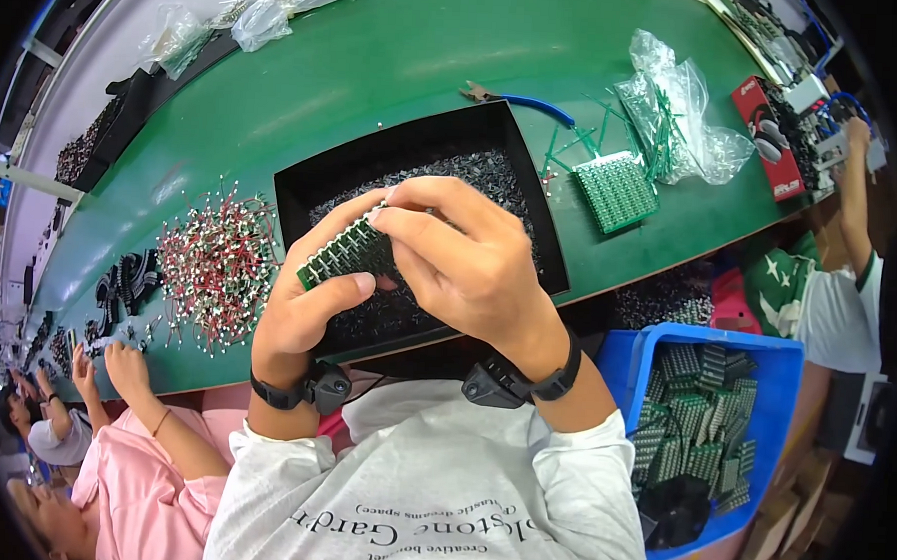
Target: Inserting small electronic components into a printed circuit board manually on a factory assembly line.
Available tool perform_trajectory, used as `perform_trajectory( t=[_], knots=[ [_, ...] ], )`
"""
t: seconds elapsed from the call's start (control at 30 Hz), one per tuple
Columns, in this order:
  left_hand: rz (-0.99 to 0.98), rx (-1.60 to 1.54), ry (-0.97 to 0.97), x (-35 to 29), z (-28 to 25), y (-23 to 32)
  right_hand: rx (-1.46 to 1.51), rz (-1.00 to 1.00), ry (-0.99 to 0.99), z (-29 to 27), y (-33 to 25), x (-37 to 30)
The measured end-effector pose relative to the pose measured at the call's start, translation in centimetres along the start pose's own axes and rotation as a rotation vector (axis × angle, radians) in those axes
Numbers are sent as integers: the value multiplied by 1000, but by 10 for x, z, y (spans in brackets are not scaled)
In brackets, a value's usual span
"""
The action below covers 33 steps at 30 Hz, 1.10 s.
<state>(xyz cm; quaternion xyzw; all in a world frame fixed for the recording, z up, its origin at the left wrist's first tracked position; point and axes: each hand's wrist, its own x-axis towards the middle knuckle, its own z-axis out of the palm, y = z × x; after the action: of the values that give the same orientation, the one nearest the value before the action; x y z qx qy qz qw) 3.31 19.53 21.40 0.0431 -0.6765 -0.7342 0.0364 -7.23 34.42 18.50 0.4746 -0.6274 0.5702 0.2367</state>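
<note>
My left hand (309, 274) grips a green circuit board panel (350, 251) with rows of small metal parts, its thumb along the near edge. The panel is tilted above a black open box (424, 144) filled with small dark pieces (473, 171). My right hand (465, 256) is closed at the panel's upper right end, with thumb and fingertips pinched against it. What lies under those fingertips is hidden. Right of the box, another green circuit board panel (617, 192) lies on the green table beside thin green strips (665, 134).
A heap of small parts with red wires (219, 270) lies left of the box. Blue-handled cutters (536, 106) rest beyond it, near a clear plastic bag (715, 147). A blue bin (774, 394) of board panels stands at my right. Co-workers sit on both sides.
</note>
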Motion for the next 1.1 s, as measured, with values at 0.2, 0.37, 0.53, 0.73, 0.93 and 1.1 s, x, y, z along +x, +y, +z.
perform_trajectory(
  t=[0.2, 0.37, 0.53, 0.73, 0.93, 1.1],
  knots=[
    [-23, -53, 11, 2, -5, 0, -95, -46, -20, 5, -4, -6],
    [-39, 0, 4, 1, -6, 0, -113, -23, -84, -2, -5, -12],
    [-30, -47, 44, 0, -3, -1, -186, 0, -38, -8, -3, -8],
    [11, 77, 18, 2, -6, 3, -105, -32, -1, 15, -17, -9],
    [12, 31, 31, 2, -1, 2, -218, -83, -31, -2, -13, -11],
    [10, -15, 57, 0, -1, 1, -249, -51, 5, -2, -13, -8]
  ],
)
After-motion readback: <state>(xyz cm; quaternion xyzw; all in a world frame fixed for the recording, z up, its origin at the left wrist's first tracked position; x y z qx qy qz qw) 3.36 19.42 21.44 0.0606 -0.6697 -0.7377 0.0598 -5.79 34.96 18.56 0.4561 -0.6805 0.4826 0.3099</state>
